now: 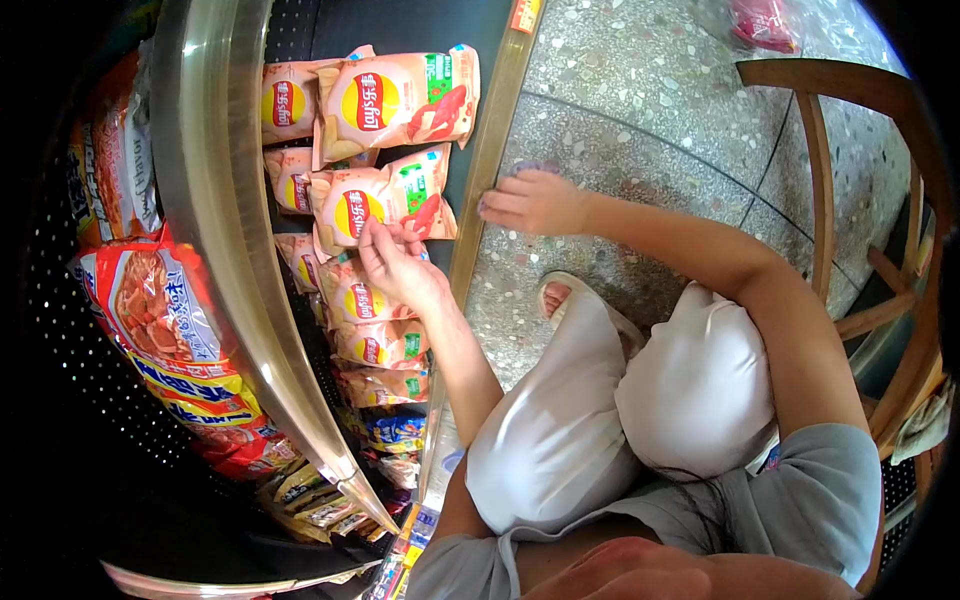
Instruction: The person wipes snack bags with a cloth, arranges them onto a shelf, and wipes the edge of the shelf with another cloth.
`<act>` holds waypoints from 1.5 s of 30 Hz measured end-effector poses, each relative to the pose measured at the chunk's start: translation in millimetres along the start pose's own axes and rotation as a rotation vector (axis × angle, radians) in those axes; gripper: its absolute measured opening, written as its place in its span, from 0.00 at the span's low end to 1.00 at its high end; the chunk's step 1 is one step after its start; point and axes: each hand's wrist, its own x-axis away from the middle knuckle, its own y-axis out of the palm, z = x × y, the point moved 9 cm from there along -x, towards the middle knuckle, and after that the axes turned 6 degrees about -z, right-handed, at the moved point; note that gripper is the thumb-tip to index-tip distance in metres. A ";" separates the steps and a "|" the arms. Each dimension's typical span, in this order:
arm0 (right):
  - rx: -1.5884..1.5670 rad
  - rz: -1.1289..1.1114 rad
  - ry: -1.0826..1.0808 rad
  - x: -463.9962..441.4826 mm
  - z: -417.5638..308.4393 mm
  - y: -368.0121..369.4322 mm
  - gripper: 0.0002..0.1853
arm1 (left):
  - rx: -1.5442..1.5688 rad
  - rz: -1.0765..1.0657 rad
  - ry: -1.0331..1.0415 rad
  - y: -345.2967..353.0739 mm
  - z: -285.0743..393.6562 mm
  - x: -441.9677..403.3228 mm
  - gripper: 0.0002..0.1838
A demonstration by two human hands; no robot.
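Note:
A pink Lay's chip bag stands on the shelf with my left hand at its lower edge. The fingers of that hand are loosely bent and apart, and their tips touch the bag. More pink Lay's bags stand on both sides, one chip bag above in the view and another chip bag below, partly behind my left hand. My right hand is beside the shelf's front rail, its fingers loosely curled and apart, with nothing seen in them.
Red instant noodle packs fill the shelf at the left, behind a curved metal edge. Blue snack bags are farther along the chip row. A wooden chair stands at the right on the speckled floor. My knees are close to the shelf.

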 end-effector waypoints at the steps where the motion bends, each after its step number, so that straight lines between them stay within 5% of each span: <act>1: 0.010 -0.010 0.018 2.5 7.9 0.4 0.18 | 0.002 0.009 -0.002 0.3 0.2 0.4 0.10; 9: -0.032 0.025 0.120 9.8 37.9 -11.0 0.15 | -0.048 0.045 -0.038 14.8 6.1 6.9 0.10; 15: -0.055 0.038 0.096 5.5 26.3 -12.1 0.15 | -0.522 -0.410 -0.074 47.2 -10.0 9.7 0.11; 26: -0.098 0.106 0.058 -18.1 -17.5 -17.7 0.14 | -0.609 -0.369 -0.127 44.1 -13.5 11.1 0.13; 45: -0.102 0.089 0.327 -8.0 60.7 -38.2 0.22 | -0.582 -0.338 -0.095 43.5 -11.4 10.8 0.12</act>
